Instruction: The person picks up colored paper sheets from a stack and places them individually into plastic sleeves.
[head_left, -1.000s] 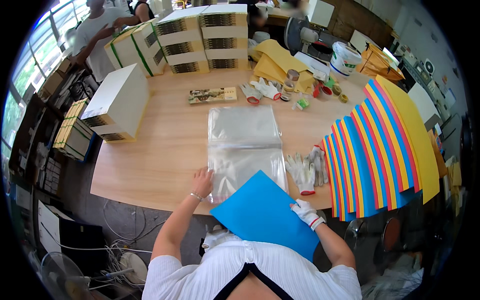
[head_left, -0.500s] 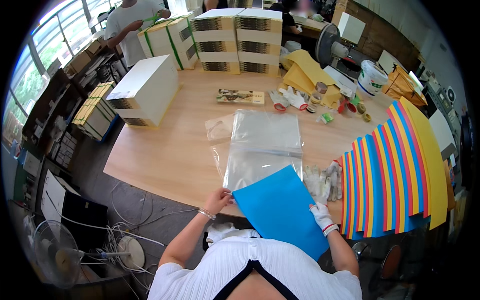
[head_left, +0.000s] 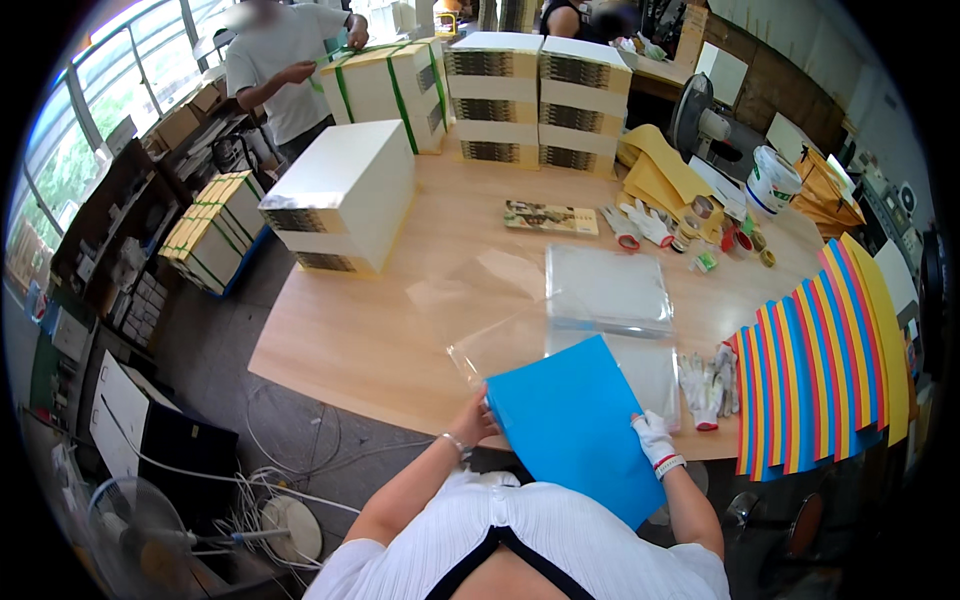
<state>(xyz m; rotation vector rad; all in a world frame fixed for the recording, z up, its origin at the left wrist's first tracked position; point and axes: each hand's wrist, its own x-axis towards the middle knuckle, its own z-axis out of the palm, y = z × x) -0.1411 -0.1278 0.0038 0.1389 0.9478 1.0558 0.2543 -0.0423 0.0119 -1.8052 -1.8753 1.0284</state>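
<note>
A bright blue sheet or folder is tilted across the table's near edge in front of me. At its left corner, my bare left hand has its fingers closed on it. My right hand, in a white glove with fingertips uncovered, grips the right edge, thumb on top. A loose clear plastic bag spreads from near my left hand over the tabletop; whether my fingers also hold it I cannot tell. Beyond the blue sheet lies a stack of clear plastic bags, partly covered by it.
Fanned blue, yellow and red sheets lie right, beside white gloves. Farther back are a printed box, tape rolls and a white bucket. Large white blocks stand far left, where another person handles green strap.
My view has swung left, so the table appears farther right. The loose clear bag now reaches farther left of the stack. Both hands keep hold of the blue sheet; my left fingers sit lower along its edge.
</note>
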